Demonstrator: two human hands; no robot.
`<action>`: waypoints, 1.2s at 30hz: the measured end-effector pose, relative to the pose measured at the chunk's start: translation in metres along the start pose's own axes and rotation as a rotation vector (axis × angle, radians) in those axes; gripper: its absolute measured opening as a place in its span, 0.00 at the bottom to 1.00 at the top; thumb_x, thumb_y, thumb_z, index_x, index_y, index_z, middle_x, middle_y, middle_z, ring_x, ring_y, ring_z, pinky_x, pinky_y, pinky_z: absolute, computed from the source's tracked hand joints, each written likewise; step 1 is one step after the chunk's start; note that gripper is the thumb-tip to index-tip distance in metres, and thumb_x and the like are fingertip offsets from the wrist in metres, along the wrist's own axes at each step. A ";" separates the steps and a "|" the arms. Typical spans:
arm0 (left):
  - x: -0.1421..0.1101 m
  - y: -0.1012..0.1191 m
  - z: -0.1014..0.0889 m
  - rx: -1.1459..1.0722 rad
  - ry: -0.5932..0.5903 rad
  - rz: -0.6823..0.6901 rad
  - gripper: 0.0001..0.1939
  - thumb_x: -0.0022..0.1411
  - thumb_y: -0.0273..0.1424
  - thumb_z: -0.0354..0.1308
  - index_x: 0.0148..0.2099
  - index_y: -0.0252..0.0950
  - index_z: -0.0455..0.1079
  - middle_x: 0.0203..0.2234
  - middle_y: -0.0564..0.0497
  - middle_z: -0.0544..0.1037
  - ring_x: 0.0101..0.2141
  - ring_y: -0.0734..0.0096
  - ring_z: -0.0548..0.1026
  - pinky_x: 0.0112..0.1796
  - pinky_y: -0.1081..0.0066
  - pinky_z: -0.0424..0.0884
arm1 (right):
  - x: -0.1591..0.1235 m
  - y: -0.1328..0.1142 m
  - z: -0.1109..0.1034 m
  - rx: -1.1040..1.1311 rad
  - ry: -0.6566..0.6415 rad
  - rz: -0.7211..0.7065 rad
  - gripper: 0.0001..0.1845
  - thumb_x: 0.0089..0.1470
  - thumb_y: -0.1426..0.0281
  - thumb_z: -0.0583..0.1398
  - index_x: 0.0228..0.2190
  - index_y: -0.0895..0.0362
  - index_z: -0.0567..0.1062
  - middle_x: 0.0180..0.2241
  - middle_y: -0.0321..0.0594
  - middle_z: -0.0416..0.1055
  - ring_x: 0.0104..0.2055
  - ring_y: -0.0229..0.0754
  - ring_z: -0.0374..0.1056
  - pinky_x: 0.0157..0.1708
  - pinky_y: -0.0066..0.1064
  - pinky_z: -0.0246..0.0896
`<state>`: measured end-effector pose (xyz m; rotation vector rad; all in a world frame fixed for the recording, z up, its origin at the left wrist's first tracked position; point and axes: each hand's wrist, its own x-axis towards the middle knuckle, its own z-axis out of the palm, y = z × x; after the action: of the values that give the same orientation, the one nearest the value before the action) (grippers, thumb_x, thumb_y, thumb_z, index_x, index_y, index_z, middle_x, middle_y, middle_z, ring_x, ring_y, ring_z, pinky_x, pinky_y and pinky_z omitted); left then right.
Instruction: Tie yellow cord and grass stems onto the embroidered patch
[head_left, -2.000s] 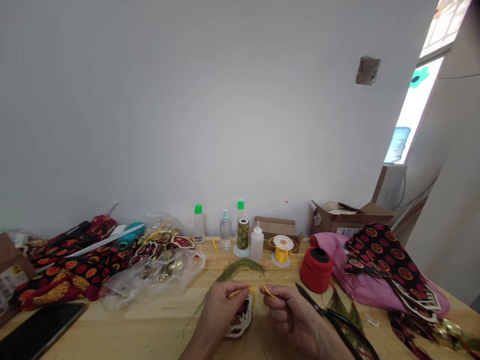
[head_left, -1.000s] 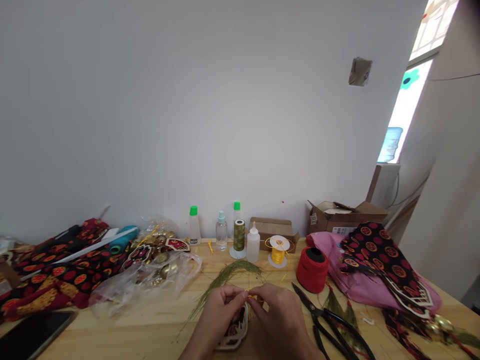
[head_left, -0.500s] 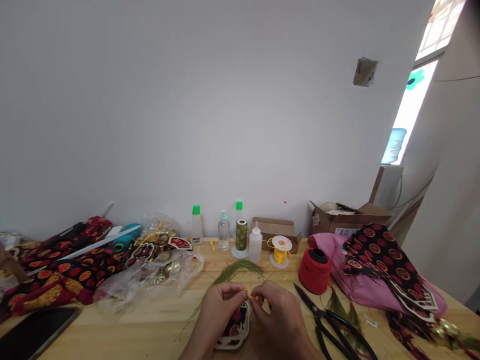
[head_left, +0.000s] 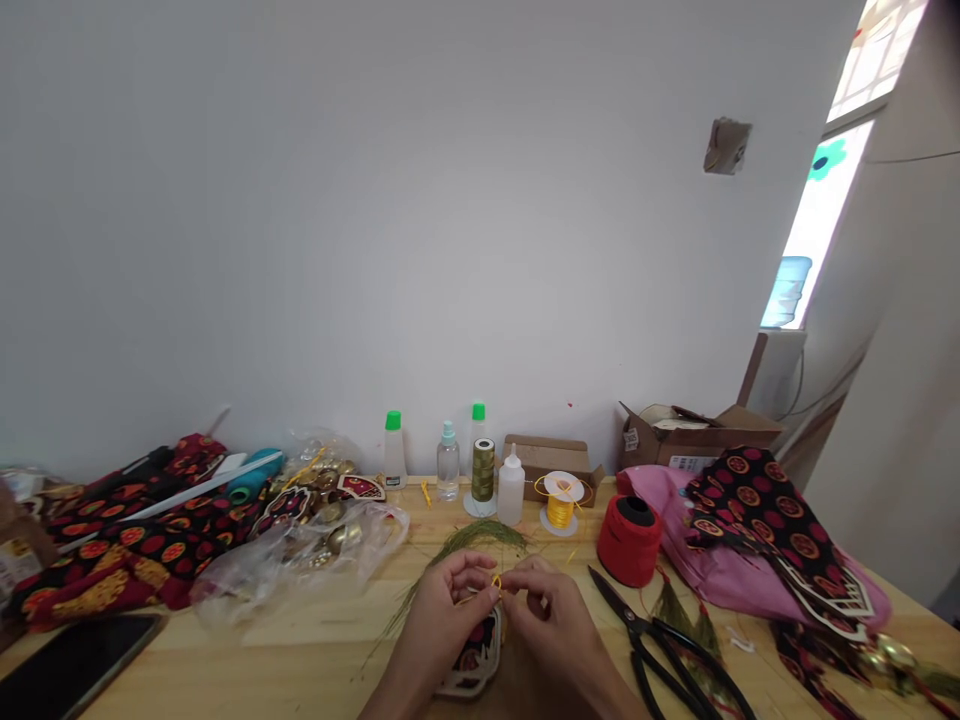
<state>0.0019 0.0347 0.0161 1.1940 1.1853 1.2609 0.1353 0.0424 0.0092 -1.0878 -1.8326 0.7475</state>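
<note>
Above a pale, wood-grained surface (head_left: 300, 665), the left hand (head_left: 444, 618) and the right hand (head_left: 553, 608) meet fingertip to fingertip over a thin, bright-yellow cord (head_left: 496, 579), which rises in a small loop between them. Each grip is narrow, thumb and forefinger pinched on the cord — the left with its other fingers loosely curled, the right with its fingers bent over. Just below the cord, partly hidden by the left hand, lies a flat, dark patterned fabric piece with a thick cream border (head_left: 489, 650). Beyond the hands, a bundle of fine olive-green strands (head_left: 480, 531) arcs across the surface, its loose ends trailing down beside the left forearm. Near the right hand, black-handled scissors (head_left: 637, 628) lie slightly spread, with a red cone of thread (head_left: 628, 550) standing just behind their tips. Farther back stand a white spool wound with yellow cord (head_left: 560, 513), a white squeeze bottle with a pointed nozzle (head_left: 511, 495) and a tall olive-green thread spool (head_left: 484, 475) — the bottle between the two spools. A dark, flat phone (head_left: 75, 665) lies well apart at the left.
</note>
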 end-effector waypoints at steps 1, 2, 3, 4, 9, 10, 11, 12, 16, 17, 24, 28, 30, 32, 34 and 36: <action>0.000 0.000 0.000 0.016 -0.004 -0.001 0.12 0.38 0.28 0.60 0.30 0.31 0.66 0.16 0.56 0.70 0.17 0.78 0.66 0.20 0.78 0.61 | 0.001 0.001 0.001 0.075 -0.002 0.041 0.08 0.41 0.71 0.56 0.23 0.58 0.75 0.21 0.36 0.64 0.19 0.32 0.53 0.18 0.22 0.46; -0.001 0.001 0.001 0.032 -0.008 -0.004 0.13 0.39 0.29 0.60 0.30 0.31 0.65 0.16 0.56 0.70 0.17 0.79 0.66 0.19 0.78 0.60 | 0.002 0.001 0.001 0.140 0.004 0.084 0.08 0.40 0.70 0.56 0.23 0.59 0.75 0.21 0.37 0.64 0.19 0.32 0.52 0.18 0.22 0.46; -0.001 0.001 0.001 0.045 -0.012 -0.010 0.13 0.39 0.29 0.60 0.30 0.31 0.65 0.16 0.57 0.70 0.16 0.79 0.65 0.19 0.79 0.60 | 0.003 0.001 0.001 0.191 0.015 0.125 0.07 0.39 0.70 0.57 0.21 0.60 0.75 0.21 0.37 0.64 0.19 0.32 0.52 0.18 0.23 0.46; -0.002 0.001 0.002 0.058 -0.013 -0.014 0.13 0.38 0.29 0.60 0.30 0.31 0.65 0.16 0.57 0.70 0.17 0.78 0.65 0.19 0.78 0.60 | 0.004 0.001 0.000 0.232 0.030 0.160 0.07 0.37 0.70 0.58 0.19 0.61 0.74 0.21 0.37 0.64 0.19 0.32 0.52 0.18 0.23 0.46; -0.003 0.004 0.006 0.154 -0.027 -0.030 0.11 0.39 0.33 0.59 0.26 0.30 0.69 0.15 0.55 0.70 0.18 0.77 0.65 0.19 0.78 0.59 | 0.007 -0.001 -0.004 0.452 0.068 0.228 0.09 0.33 0.67 0.60 0.14 0.61 0.71 0.17 0.34 0.63 0.20 0.32 0.53 0.20 0.24 0.48; -0.003 0.005 0.006 0.165 -0.033 -0.027 0.11 0.40 0.34 0.59 0.24 0.30 0.69 0.14 0.55 0.69 0.17 0.77 0.64 0.18 0.78 0.58 | 0.007 -0.001 -0.004 0.498 0.070 0.244 0.10 0.32 0.66 0.61 0.14 0.61 0.71 0.16 0.34 0.62 0.20 0.32 0.53 0.20 0.23 0.48; -0.003 0.005 0.007 0.168 -0.037 -0.026 0.11 0.40 0.35 0.59 0.23 0.30 0.70 0.13 0.56 0.68 0.16 0.78 0.62 0.18 0.78 0.56 | 0.008 -0.001 -0.005 0.539 0.069 0.268 0.11 0.31 0.65 0.61 0.14 0.61 0.70 0.15 0.32 0.61 0.19 0.31 0.53 0.19 0.23 0.47; -0.003 0.005 0.007 0.166 -0.038 -0.029 0.12 0.40 0.36 0.59 0.23 0.29 0.70 0.12 0.56 0.67 0.15 0.79 0.61 0.17 0.78 0.55 | 0.008 -0.001 -0.005 0.572 0.066 0.295 0.12 0.30 0.64 0.62 0.14 0.61 0.70 0.14 0.31 0.60 0.18 0.30 0.52 0.17 0.22 0.46; -0.002 0.003 0.007 0.176 -0.049 -0.060 0.15 0.39 0.38 0.58 0.23 0.29 0.70 0.08 0.60 0.60 0.12 0.82 0.55 0.15 0.79 0.50 | 0.008 0.000 -0.004 0.682 0.046 0.376 0.13 0.31 0.63 0.62 0.16 0.61 0.68 0.13 0.28 0.55 0.14 0.27 0.46 0.13 0.21 0.39; -0.002 0.002 0.007 0.186 -0.066 -0.064 0.15 0.40 0.39 0.58 0.23 0.29 0.71 0.08 0.60 0.59 0.12 0.82 0.54 0.15 0.79 0.49 | 0.007 0.002 -0.004 0.715 0.042 0.385 0.12 0.32 0.64 0.62 0.16 0.61 0.68 0.13 0.27 0.54 0.13 0.26 0.45 0.12 0.20 0.39; -0.002 -0.003 0.006 0.229 -0.151 -0.046 0.16 0.41 0.39 0.57 0.25 0.30 0.72 0.09 0.61 0.56 0.12 0.84 0.49 0.13 0.80 0.44 | 0.007 0.007 -0.004 0.962 0.049 0.412 0.11 0.38 0.65 0.60 0.18 0.60 0.66 0.15 0.29 0.54 0.16 0.27 0.47 0.13 0.18 0.40; -0.002 -0.006 0.007 0.265 -0.128 -0.078 0.16 0.42 0.40 0.56 0.23 0.30 0.71 0.08 0.61 0.55 0.10 0.85 0.49 0.11 0.80 0.44 | 0.008 0.003 -0.007 0.973 0.062 0.396 0.11 0.36 0.65 0.61 0.18 0.60 0.66 0.15 0.29 0.55 0.17 0.28 0.48 0.14 0.18 0.41; -0.001 -0.006 0.007 0.260 -0.098 -0.107 0.16 0.41 0.41 0.56 0.23 0.30 0.71 0.08 0.61 0.56 0.10 0.84 0.49 0.11 0.81 0.45 | 0.008 0.000 -0.009 1.003 0.079 0.363 0.12 0.36 0.65 0.61 0.18 0.60 0.66 0.18 0.30 0.57 0.18 0.28 0.50 0.15 0.18 0.44; 0.000 -0.006 0.007 0.250 -0.068 -0.111 0.17 0.40 0.41 0.57 0.23 0.30 0.71 0.08 0.60 0.58 0.11 0.84 0.50 0.11 0.81 0.46 | 0.008 -0.002 -0.011 1.055 0.086 0.336 0.11 0.37 0.65 0.61 0.19 0.59 0.66 0.21 0.32 0.60 0.22 0.29 0.54 0.19 0.19 0.49; 0.001 -0.007 0.007 0.232 -0.060 -0.091 0.17 0.39 0.40 0.58 0.23 0.29 0.72 0.09 0.59 0.59 0.11 0.84 0.52 0.12 0.81 0.47 | 0.007 -0.003 -0.012 1.138 0.072 0.315 0.11 0.38 0.65 0.61 0.20 0.59 0.65 0.22 0.33 0.61 0.25 0.31 0.57 0.26 0.22 0.54; 0.001 -0.008 0.006 0.209 -0.071 -0.085 0.17 0.39 0.40 0.58 0.24 0.29 0.72 0.09 0.59 0.60 0.11 0.84 0.52 0.12 0.81 0.47 | 0.007 -0.003 -0.012 1.226 0.032 0.304 0.10 0.40 0.66 0.60 0.20 0.59 0.64 0.21 0.32 0.60 0.26 0.32 0.59 0.30 0.24 0.55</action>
<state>0.0086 0.0361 0.0084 1.3146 1.3255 1.0426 0.1431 0.0478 0.0200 -0.5067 -0.8286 1.6859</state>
